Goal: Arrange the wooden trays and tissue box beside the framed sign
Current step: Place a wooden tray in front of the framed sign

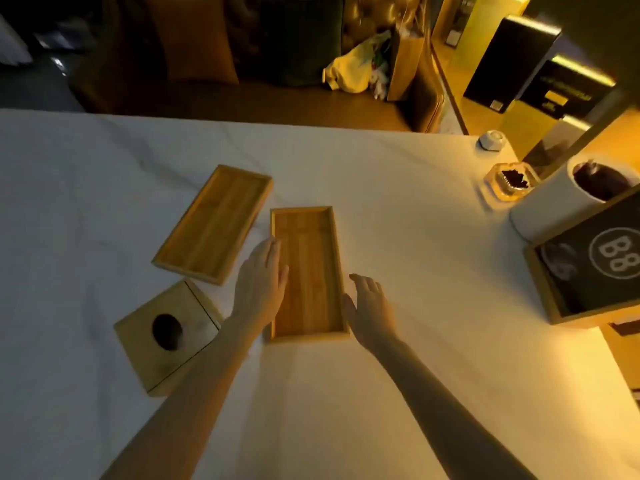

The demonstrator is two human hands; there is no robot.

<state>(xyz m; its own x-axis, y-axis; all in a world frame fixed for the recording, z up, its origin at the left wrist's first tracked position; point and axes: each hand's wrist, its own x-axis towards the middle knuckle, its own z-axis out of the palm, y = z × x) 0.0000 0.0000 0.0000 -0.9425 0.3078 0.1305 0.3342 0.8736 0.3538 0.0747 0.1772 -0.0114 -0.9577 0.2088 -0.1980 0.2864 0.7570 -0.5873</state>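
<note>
Two bare hands reach over a white table (398, 341), flanking one wooden tray. The left hand (259, 282) lies flat and open along the near tray (306, 271), its fingers resting on the tray's left rim; it grips nothing. The right hand (369, 304) is open too, fingers spread and slightly curled, just beside the tray's right rim; whether it touches the wood cannot be told. Placed one to each side like this, the hands look ready either to slide the tray or to lift it by its long edges.

The framed sign (595, 268), a dark board in a wooden frame marked "B8", stands at the table's right edge. The near tray lies well apart from the sign, to its left, its long side running away from the viewer. A second tray (214, 223) lies further left of the sign, angled, close to the first tray's far corner but apart from it. The tissue box (166, 336), wooden with a round dark hole on top, sits furthest from the sign, turned askew, at the left forearm. None of the three is yet beside the sign, so the arranging seems barely begun.

Counted: two wooden trays, both empty; one tissue box; one framed sign. Just behind the sign stand one white cylinder (557, 202) and one small glass dish (510, 183).
</note>
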